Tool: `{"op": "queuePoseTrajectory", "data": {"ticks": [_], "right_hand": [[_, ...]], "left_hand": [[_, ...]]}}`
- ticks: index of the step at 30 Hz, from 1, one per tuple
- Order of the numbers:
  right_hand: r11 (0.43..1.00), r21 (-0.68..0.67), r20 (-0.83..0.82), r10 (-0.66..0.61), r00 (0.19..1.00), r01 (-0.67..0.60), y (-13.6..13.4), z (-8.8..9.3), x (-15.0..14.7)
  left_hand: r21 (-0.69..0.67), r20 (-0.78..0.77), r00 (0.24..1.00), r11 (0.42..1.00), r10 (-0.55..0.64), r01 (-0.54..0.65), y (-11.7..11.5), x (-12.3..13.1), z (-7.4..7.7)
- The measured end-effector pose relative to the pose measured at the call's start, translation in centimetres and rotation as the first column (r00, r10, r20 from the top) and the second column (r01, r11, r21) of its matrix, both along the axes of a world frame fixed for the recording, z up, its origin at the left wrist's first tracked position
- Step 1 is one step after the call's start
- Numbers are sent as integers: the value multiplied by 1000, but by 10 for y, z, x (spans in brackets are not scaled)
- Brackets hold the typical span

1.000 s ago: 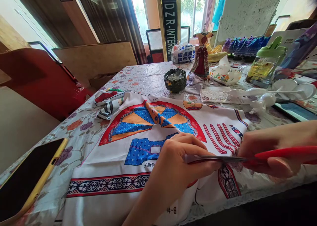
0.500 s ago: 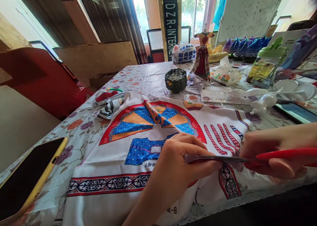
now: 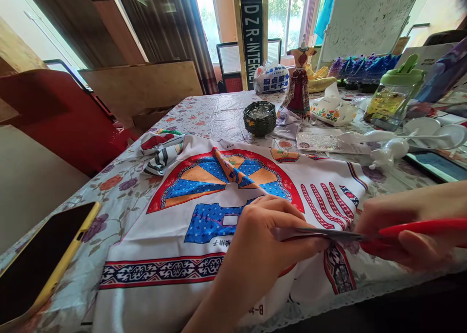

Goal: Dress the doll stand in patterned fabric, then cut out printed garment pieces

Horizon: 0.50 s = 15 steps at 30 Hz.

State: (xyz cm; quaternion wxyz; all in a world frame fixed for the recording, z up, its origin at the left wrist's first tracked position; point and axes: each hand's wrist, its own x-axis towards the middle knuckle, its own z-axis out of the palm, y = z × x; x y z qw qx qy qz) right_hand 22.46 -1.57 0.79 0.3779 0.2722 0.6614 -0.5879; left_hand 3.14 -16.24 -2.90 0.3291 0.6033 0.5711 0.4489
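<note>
White printed fabric (image 3: 164,240) with blue, orange and red pattern pieces lies spread over the near part of the table. My right hand (image 3: 412,226) is closed round the red handles of a pair of scissors (image 3: 335,234), whose blades point left. My left hand (image 3: 273,240) pinches the fabric's edge, thumb and fingers pressed together beside the blade tips. The blades look nearly closed; the cloth between them is hidden by my left fingers. A patterned border strip (image 3: 339,270) of the fabric hangs just below the blades.
A yellow-cased phone (image 3: 47,260) lies at the left. Farther back are a dark round basket (image 3: 260,119), a small dressed figure (image 3: 301,82), a tissue pack (image 3: 332,108) and a green-lidded jar (image 3: 394,95). White plastic spoons (image 3: 423,133) and another phone (image 3: 438,165) lie at the right.
Little differs. The scissor handles and my right hand have shifted very slightly; the left hand keeps its pinch in the same place.
</note>
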Motion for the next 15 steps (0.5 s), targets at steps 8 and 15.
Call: {"op": "queuePoseTrajectory", "data": {"ticks": [8, 15], "right_hand": [[998, 58, 27, 24, 999, -26, 0, 0, -2], [996, 77, 28, 36, 999, -38, -1, -1, -4]], "left_hand": [[4, 14, 1000, 1000, 2, -2, -1, 1, 0], [7, 28, 1000, 1000, -1, 1, 0, 2, 1]]}}
